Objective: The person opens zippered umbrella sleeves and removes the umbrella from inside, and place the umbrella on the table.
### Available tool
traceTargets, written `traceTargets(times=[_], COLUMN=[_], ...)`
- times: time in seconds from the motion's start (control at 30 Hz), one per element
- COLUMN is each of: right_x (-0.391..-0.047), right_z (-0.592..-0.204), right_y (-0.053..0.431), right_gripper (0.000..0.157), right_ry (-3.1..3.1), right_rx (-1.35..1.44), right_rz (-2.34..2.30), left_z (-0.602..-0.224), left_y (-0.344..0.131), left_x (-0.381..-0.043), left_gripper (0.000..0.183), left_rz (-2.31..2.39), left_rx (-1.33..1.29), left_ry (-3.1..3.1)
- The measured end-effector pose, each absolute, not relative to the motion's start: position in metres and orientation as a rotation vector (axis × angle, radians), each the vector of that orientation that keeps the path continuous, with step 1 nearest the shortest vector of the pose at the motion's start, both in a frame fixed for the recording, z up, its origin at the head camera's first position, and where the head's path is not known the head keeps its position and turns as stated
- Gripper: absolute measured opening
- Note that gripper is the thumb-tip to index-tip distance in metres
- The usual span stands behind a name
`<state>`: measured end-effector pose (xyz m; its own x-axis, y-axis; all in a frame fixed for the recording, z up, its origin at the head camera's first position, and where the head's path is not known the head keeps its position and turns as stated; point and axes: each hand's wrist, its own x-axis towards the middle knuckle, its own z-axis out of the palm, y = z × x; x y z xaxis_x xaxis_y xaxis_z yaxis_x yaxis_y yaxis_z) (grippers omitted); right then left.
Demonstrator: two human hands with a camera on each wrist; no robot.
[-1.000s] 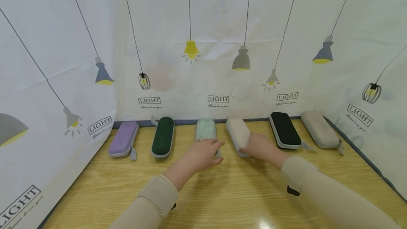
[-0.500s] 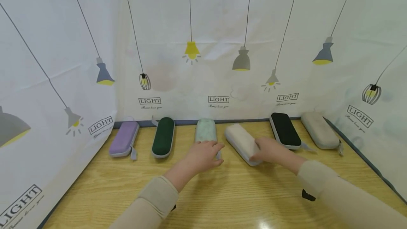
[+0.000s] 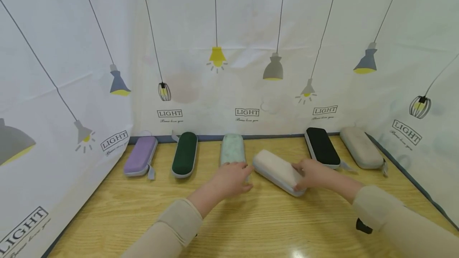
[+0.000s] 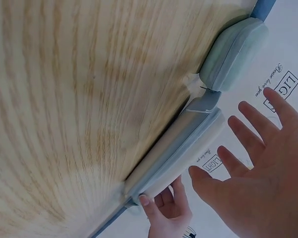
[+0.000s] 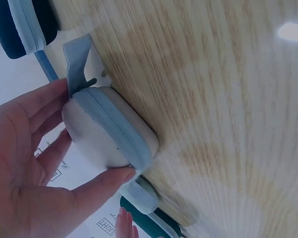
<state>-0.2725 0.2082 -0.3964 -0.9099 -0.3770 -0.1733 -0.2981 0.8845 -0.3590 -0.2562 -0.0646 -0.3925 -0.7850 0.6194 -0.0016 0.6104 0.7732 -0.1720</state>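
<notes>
My right hand [image 3: 312, 174] grips the near end of a cream zip case [image 3: 274, 166], turned slantwise on the table. In the right wrist view, the thumb and fingers of this hand [image 5: 35, 163] span the rounded end of the cream case [image 5: 99, 134], and a grey strap [image 5: 77, 64] hangs from it. Over the near end of a mint green case [image 3: 232, 148] hovers my left hand [image 3: 231, 178], partly covering it. The left wrist view has this hand [image 4: 268, 173] with fingers spread and holding nothing; the mint case [image 4: 233, 54] lies beyond the fingertips.
A purple case [image 3: 140, 155] and a dark green case [image 3: 184, 153] lie to the left. On the right are a black case [image 3: 322, 146] and a beige case [image 3: 361, 147]. A white lamp-print backdrop [image 3: 244, 86] borders the wooden table [image 3: 258, 226].
My right hand has drawn the near end of the cream case rightward and toward me, turning it from nearly upright to slanted. The left hand has barely moved, dipping slightly.
</notes>
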Motion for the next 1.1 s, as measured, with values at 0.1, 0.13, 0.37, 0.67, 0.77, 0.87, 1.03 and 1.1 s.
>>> traceTargets(times=[0.1,0.13,0.37,0.67,0.77,0.87,1.03,1.1], right_x=[-0.27,-0.27,-0.264,-0.26,-0.259,-0.259,-0.257,-0.255], right_z=[-0.396,-0.396,-0.393,-0.393,-0.395,-0.397,-0.398,-0.397], right_y=[0.212,0.213,0.218,0.216,0.214,0.211,0.206,0.205], right_gripper=[0.084,0.084,0.08,0.079,0.079,0.079,0.079,0.08], right_ry=[2.791,2.782,2.74,2.692,2.658,2.637,2.644,2.644], right_rx=[-0.52,-0.526,-0.583,-0.721,-0.767,-0.823,-0.828,-0.805], right_rz=[-0.512,-0.522,-0.534,-0.528,-0.55,-0.555,-0.533,-0.528], left_z=[-0.393,-0.392,-0.391,-0.394,-0.397,-0.399,-0.399,-0.399], left_y=[-0.065,-0.064,-0.061,-0.059,-0.058,-0.055,-0.051,-0.051], left_x=[-0.257,-0.257,-0.256,-0.255,-0.256,-0.256,-0.256,-0.255], left_gripper=[0.058,0.06,0.067,0.076,0.077,0.078,0.079,0.08], left_rz=[0.213,0.199,0.147,0.079,0.09,0.111,0.126,0.12], left_rx=[-0.998,-0.993,-1.01,-1.118,-1.133,-1.143,-1.154,-1.154], left_ry=[-2.923,-2.935,-2.953,-2.933,-2.925,-2.928,-2.957,-2.96])
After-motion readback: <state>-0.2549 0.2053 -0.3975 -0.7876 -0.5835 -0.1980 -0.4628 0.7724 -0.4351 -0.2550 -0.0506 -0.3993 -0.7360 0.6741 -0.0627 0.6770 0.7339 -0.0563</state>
